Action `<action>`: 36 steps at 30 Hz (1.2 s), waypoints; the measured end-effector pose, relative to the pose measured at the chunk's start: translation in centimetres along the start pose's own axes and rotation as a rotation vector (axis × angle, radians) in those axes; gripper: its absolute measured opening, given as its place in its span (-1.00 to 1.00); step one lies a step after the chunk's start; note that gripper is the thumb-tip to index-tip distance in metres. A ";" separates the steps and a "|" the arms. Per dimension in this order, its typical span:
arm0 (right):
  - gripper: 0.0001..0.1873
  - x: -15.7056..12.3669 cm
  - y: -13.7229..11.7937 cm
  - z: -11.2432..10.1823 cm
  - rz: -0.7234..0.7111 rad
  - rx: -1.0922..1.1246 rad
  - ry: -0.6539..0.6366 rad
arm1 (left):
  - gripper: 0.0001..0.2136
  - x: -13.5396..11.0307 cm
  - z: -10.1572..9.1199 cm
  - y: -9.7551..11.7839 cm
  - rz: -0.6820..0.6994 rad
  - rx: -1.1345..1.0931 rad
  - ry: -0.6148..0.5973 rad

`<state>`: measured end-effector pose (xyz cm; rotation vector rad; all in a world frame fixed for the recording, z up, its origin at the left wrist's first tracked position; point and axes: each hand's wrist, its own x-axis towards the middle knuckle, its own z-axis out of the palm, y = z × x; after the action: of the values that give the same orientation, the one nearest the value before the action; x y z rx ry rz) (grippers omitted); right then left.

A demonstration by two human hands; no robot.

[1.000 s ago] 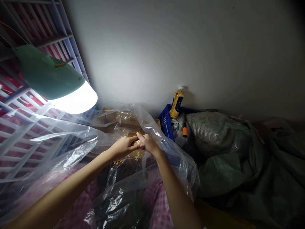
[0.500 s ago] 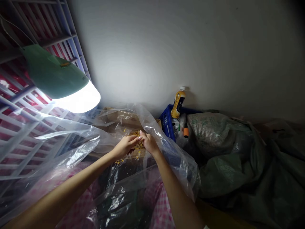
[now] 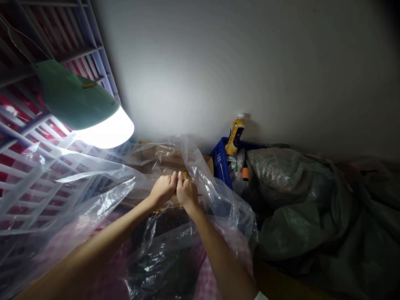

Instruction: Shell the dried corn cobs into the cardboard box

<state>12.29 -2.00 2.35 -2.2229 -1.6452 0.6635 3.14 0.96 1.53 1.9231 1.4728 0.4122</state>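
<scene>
A lit green lamp (image 3: 78,100) hangs before a slatted purplish rack (image 3: 91,31), while along the pale wall (image 3: 281,62) are a yellow bottle (image 3: 235,135), blue crate (image 3: 222,162), orange-ended object (image 3: 245,173), bulging sack (image 3: 287,173) and dark green cloth (image 3: 296,227).

Pink-and-white checked clothing (image 3: 206,278), probably trousers.
</scene>
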 end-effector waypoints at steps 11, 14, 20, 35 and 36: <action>-0.34 -0.9 1.6 0.2 -0.093 0.194 0.070 | -0.51 0.1 1.5 -1.5 0.061 -0.409 -0.003; -0.36 -0.9 1.9 0.6 -0.090 0.224 0.076 | -0.52 0.0 1.6 -1.4 0.049 -0.467 -0.025; -0.37 -0.9 2.5 0.9 -0.126 0.250 0.084 | -0.56 -0.2 1.6 -1.2 0.016 -0.579 -0.053; -0.43 -0.1 2.8 -0.3 -0.331 0.080 -0.085 | -0.68 1.5 0.4 -1.8 0.095 -0.441 -0.179; -0.43 -0.1 2.9 -0.4 -0.333 0.083 -0.095 | -0.67 1.6 0.3 -1.8 0.087 -0.445 -0.218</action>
<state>14.82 -2.97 1.24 -1.8247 -1.9364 0.7381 2.57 2.65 -0.13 1.6194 1.0549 0.5045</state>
